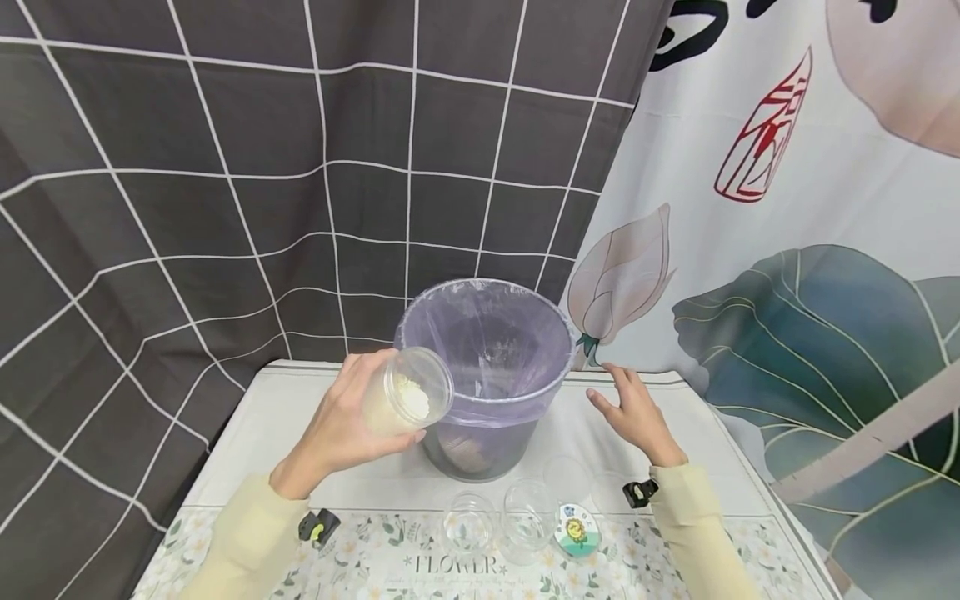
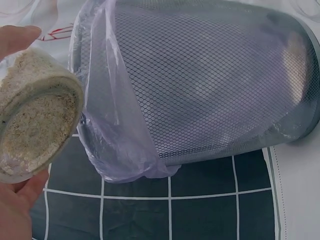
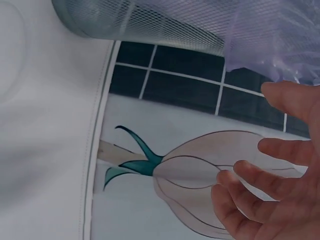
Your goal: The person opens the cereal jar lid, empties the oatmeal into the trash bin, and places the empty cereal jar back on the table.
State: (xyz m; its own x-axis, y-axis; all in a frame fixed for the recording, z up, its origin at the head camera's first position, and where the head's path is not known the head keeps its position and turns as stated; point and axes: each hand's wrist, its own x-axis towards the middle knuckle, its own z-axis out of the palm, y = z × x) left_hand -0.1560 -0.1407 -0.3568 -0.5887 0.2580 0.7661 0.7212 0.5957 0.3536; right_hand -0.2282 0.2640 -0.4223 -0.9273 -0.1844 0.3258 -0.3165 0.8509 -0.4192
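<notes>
My left hand point(image 1: 352, 417) grips a clear plastic jar point(image 1: 386, 400) tilted toward the lined trash bin, its mouth close by the bin's near left rim. Pale, flaky powder point(image 1: 412, 397) shows inside the jar, and in the left wrist view the jar's base point(image 2: 37, 132) faces the camera. The mesh trash bin point(image 2: 210, 75) stands on the table with a thin purple bag point(image 1: 491, 412) folded over its rim. To the right of the bin, my right hand point(image 1: 633, 417) hovers with fingers spread and holds nothing; its fingers point(image 3: 280, 150) are loosely bent in the right wrist view.
Near the table's front are clear round plastic containers point(image 1: 468, 525) and a round lid with a sunflower picture point(image 1: 577, 531). A flowered mat strip lettered FLOWER covers the near tabletop point(image 1: 300, 483). Behind hang a dark grid curtain point(image 1: 360, 200) and a lotus-print curtain point(image 1: 697, 242).
</notes>
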